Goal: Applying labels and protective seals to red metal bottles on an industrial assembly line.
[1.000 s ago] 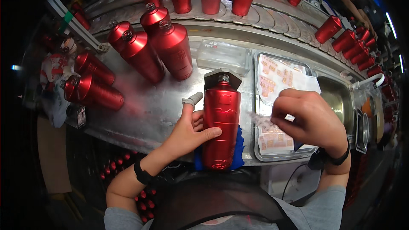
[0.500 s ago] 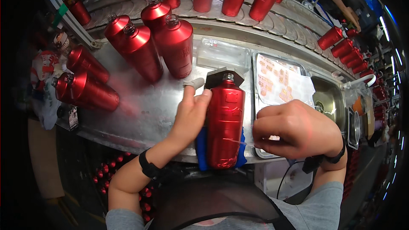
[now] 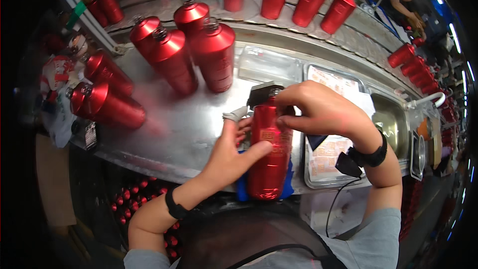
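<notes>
A glossy red bottle (image 3: 266, 177) lies in front of me, its base toward me, on a blue cloth (image 3: 287, 182). Behind its neck is a dark angular block (image 3: 259, 93). Gold markings (image 3: 269, 135) show on the bottle's face. My left hand (image 3: 231, 152) holds the bottle from the left, thumb pressed over the gold markings and fingers along the side. A pale wrap covers one of its fingertips. Over the upper right of the bottle, my right hand (image 3: 323, 107) has its fingers curled in; whatever they pinch is hidden.
Several upright red bottles (image 3: 174, 65) stand at the left-back, others (image 3: 107, 104) lie tilted farther left. A metal tray (image 3: 318, 182) with printed sheets (image 3: 328, 157) sits on the right, beside a sink (image 3: 388, 114). Behind runs a plated conveyor (image 3: 298, 30) carrying bottles; a person (image 3: 403, 7) is at far right.
My right hand has moved up and left onto the bottle, and the clear strip is no longer visible in its fingers. Gold markings now show there. My left thumb has come onto the bottle's face.
</notes>
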`<state>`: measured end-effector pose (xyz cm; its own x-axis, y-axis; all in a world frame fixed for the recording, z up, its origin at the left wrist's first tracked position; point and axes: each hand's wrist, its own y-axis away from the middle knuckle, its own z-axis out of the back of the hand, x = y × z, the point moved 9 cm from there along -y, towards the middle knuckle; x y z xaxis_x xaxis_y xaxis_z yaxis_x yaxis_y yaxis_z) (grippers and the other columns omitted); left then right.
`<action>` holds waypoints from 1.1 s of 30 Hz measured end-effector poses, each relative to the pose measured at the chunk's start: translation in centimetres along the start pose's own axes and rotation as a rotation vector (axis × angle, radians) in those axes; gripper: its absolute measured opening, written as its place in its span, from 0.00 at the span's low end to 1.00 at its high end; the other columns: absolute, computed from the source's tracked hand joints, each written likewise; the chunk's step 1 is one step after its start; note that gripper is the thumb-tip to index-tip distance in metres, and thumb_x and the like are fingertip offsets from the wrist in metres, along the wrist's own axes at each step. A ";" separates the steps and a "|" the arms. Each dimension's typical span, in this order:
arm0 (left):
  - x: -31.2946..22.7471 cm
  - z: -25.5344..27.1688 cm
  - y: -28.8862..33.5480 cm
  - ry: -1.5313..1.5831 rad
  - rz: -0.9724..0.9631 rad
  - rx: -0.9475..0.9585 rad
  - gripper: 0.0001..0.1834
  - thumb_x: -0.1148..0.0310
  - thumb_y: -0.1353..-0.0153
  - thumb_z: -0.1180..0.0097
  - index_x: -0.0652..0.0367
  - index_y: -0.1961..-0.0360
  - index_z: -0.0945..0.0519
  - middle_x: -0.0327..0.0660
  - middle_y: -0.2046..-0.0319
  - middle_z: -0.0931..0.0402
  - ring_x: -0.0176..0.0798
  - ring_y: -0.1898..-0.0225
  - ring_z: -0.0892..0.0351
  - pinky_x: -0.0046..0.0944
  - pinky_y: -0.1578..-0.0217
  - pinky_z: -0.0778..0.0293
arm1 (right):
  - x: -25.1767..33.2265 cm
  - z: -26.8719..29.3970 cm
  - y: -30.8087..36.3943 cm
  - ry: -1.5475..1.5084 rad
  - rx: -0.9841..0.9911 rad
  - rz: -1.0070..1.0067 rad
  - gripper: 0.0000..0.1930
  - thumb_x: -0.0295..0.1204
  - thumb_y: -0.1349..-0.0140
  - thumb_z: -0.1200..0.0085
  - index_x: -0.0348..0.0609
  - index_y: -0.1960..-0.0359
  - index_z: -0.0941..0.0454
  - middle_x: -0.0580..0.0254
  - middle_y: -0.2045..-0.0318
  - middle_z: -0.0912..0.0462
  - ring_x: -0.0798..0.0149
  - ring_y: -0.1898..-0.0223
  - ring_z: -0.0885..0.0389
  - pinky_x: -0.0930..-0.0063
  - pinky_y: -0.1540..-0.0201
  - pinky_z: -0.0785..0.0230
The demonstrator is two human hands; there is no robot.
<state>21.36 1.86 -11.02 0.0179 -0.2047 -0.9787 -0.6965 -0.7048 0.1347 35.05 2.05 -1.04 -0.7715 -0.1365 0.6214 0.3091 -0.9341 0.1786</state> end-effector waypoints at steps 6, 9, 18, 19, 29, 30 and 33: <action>1.1 -1.6 -0.2 -0.023 0.061 0.046 0.40 0.62 0.40 0.35 0.69 0.37 0.45 0.56 0.40 0.34 0.48 0.37 0.33 0.48 0.37 0.37 | -0.5 0.2 0.4 -0.066 -0.023 -0.100 0.10 0.31 0.48 0.38 0.37 0.71 0.23 0.50 0.77 0.22 0.48 0.73 0.23 0.60 0.70 0.33; 1.0 -2.3 0.1 -0.010 0.022 0.036 0.44 0.61 0.39 0.36 0.67 0.34 0.50 0.60 0.37 0.39 0.53 0.34 0.37 0.49 0.34 0.41 | -1.3 0.3 1.0 -0.093 -0.061 -0.176 0.09 0.28 0.52 0.37 0.35 0.73 0.22 0.53 0.78 0.22 0.57 0.77 0.25 0.65 0.73 0.36; 1.3 -1.6 0.2 -0.053 0.037 0.020 0.43 0.59 0.37 0.38 0.66 0.32 0.51 0.62 0.37 0.40 0.56 0.34 0.38 0.50 0.35 0.40 | -1.5 -0.2 0.5 -0.150 -0.069 -0.247 0.08 0.27 0.48 0.39 0.35 0.74 0.23 0.57 0.80 0.23 0.67 0.79 0.28 0.70 0.74 0.37; 1.3 -1.6 0.1 -0.050 0.036 0.021 0.43 0.59 0.37 0.38 0.66 0.32 0.51 0.62 0.37 0.40 0.56 0.34 0.38 0.50 0.35 0.40 | -2.1 -0.1 0.7 -0.153 -0.136 -0.241 0.08 0.27 0.47 0.39 0.35 0.73 0.24 0.58 0.80 0.24 0.68 0.80 0.30 0.72 0.75 0.39; 2.2 -0.5 0.2 0.050 0.020 0.071 0.41 0.61 0.35 0.40 0.67 0.33 0.51 0.59 0.37 0.38 0.51 0.35 0.36 0.47 0.35 0.39 | 0.8 -3.0 6.3 -0.157 -0.572 -0.209 0.30 0.30 0.50 0.34 0.40 0.42 0.24 0.59 0.67 0.30 0.63 0.66 0.31 0.73 0.64 0.37; 2.3 -0.5 0.2 0.031 0.021 0.092 0.41 0.61 0.35 0.39 0.67 0.33 0.51 0.58 0.38 0.37 0.49 0.35 0.35 0.47 0.35 0.39 | 0.8 -3.8 6.1 -0.139 -0.540 -0.231 0.32 0.32 0.49 0.33 0.41 0.40 0.25 0.59 0.66 0.30 0.62 0.65 0.30 0.73 0.62 0.36; 3.3 -0.4 0.4 -0.017 0.095 0.132 0.43 0.61 0.36 0.38 0.68 0.32 0.52 0.57 0.38 0.36 0.48 0.36 0.35 0.46 0.35 0.40 | 0.4 -5.1 5.9 -0.131 -0.483 -0.290 0.35 0.37 0.48 0.33 0.44 0.36 0.28 0.57 0.64 0.30 0.60 0.63 0.29 0.70 0.58 0.34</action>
<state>21.41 0.65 -14.14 -0.0639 -0.2538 -0.9651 -0.7827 -0.5873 0.2063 33.69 -5.17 -3.64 -0.7023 0.1608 0.6935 -0.2174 -0.9761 0.0062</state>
